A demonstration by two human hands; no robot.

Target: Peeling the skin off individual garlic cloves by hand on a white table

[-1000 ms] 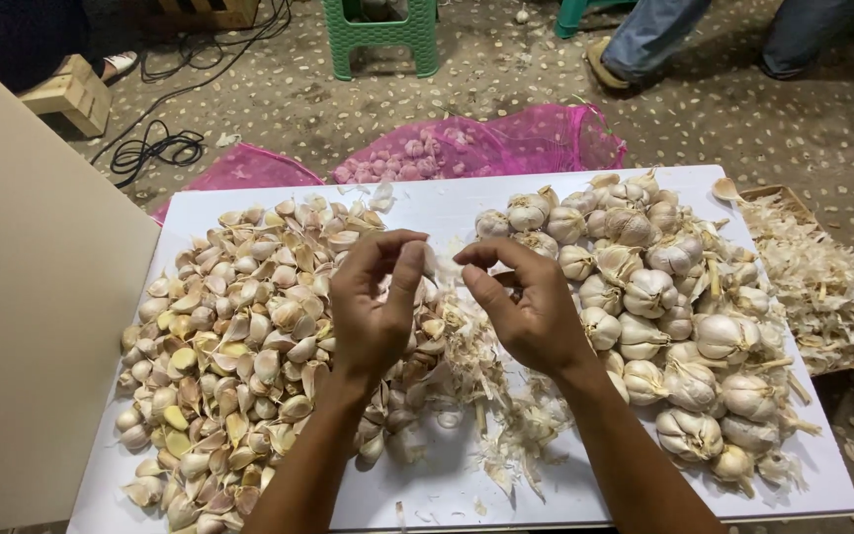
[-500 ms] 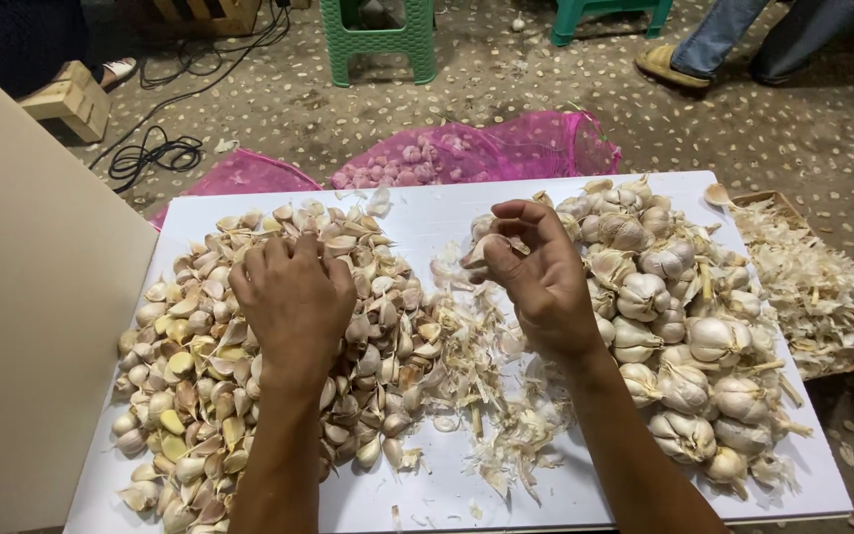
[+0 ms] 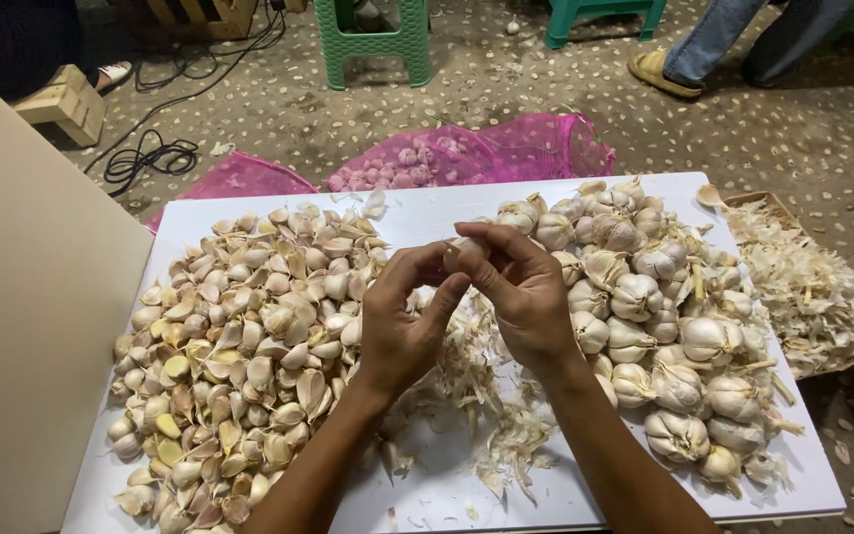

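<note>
White board [image 3: 427,213]: your left hand [image 3: 402,321] and right hand [image 3: 516,297] meet above its middle, fingertips pinched together on one garlic piece [image 3: 455,252]. It sits at both grips, nearer your right thumb; long axis hidden.

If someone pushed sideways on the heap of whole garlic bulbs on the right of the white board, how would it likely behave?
The whole garlic bulbs look rounded and loosely stacked, so some would probably roll or tumble toward the white board edge. Their papery skins are likely to flake, like the husk scraps already lying about. Each bulb looks firm, probably not easily crushed.
</note>
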